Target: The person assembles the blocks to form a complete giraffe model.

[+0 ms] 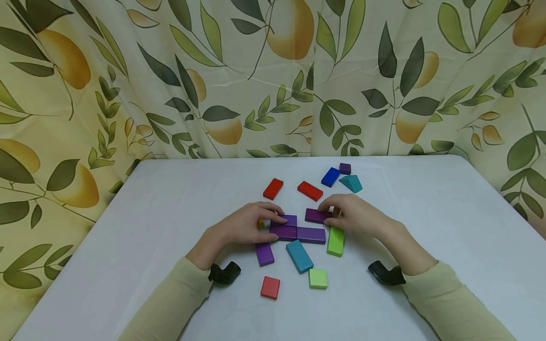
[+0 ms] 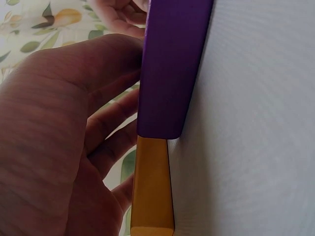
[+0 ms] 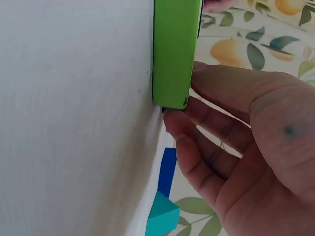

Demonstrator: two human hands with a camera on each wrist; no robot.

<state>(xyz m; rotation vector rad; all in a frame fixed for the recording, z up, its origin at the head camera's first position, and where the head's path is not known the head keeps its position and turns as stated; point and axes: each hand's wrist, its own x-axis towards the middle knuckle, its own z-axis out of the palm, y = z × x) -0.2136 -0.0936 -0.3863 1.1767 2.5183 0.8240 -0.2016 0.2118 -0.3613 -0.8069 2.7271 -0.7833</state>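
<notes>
My left hand (image 1: 243, 222) grips two stacked-in-line purple blocks, its thumb at the near edge of the lower purple block (image 1: 283, 232) and fingertips on the upper purple block (image 1: 291, 219). Another purple block (image 1: 311, 235) adjoins them on the right. Between thumb and fingers, my right hand (image 1: 362, 215) pinches a dark purple block (image 1: 314, 216), lying a little apart from the upper one. A green block (image 1: 335, 242) lies below the right thumb; in the right wrist view it hides most of the pinched block. An orange block (image 2: 152, 187) shows beside the left palm.
Two red blocks (image 1: 273, 189), a blue block (image 1: 330, 177), a teal triangular block (image 1: 351, 183) and a small purple block (image 1: 345, 168) lie farther back. Nearer are a purple block (image 1: 265, 254), a blue-teal block (image 1: 299, 256), a light green square (image 1: 317, 278) and a coral square (image 1: 270, 287).
</notes>
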